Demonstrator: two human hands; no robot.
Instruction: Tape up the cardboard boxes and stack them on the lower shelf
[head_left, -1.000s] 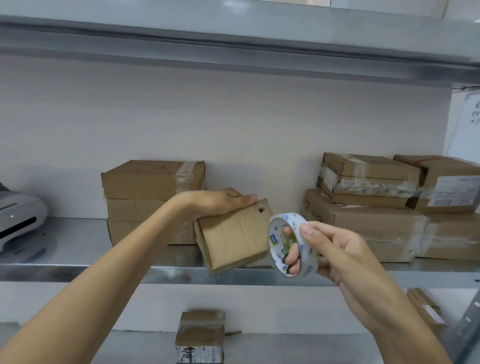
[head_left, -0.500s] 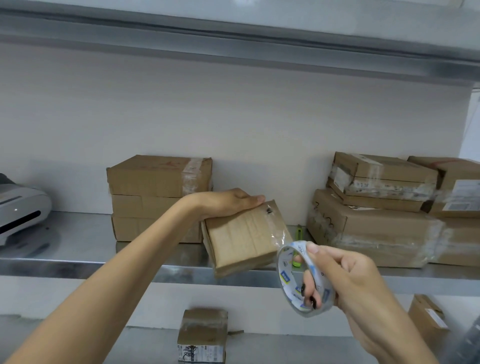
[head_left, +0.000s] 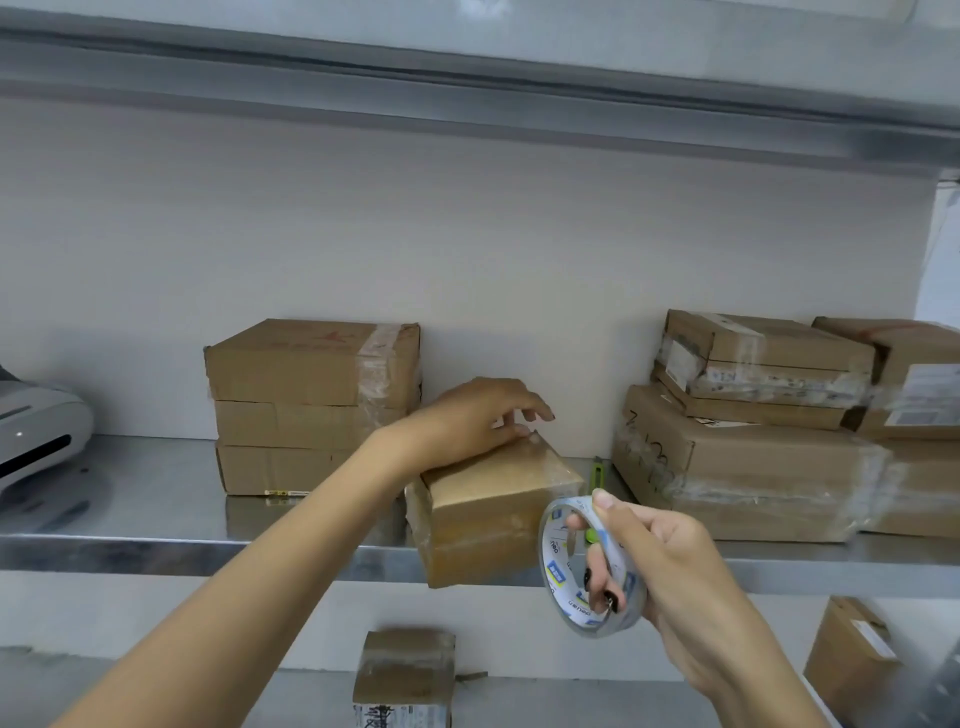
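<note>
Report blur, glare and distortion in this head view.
Head view: soft, even light, faint shadows; upper shelf rail bows from the wide lens; boxes at right smear toward the frame edge, their clear tape showing pale sheen; metal shelf edge carries a mild bright streak; tape roll in the right hand and small box under the left hand look fairly sharp.

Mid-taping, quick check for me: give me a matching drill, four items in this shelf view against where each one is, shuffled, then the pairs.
1. tape roll
2. green knife
3. white device
4. small taped box

A. on the lower shelf
B. far left of the middle shelf
C. gripped by the right hand
D. beside the cardboard box under the left hand

Pairs: 1-C, 2-D, 3-B, 4-A
</note>
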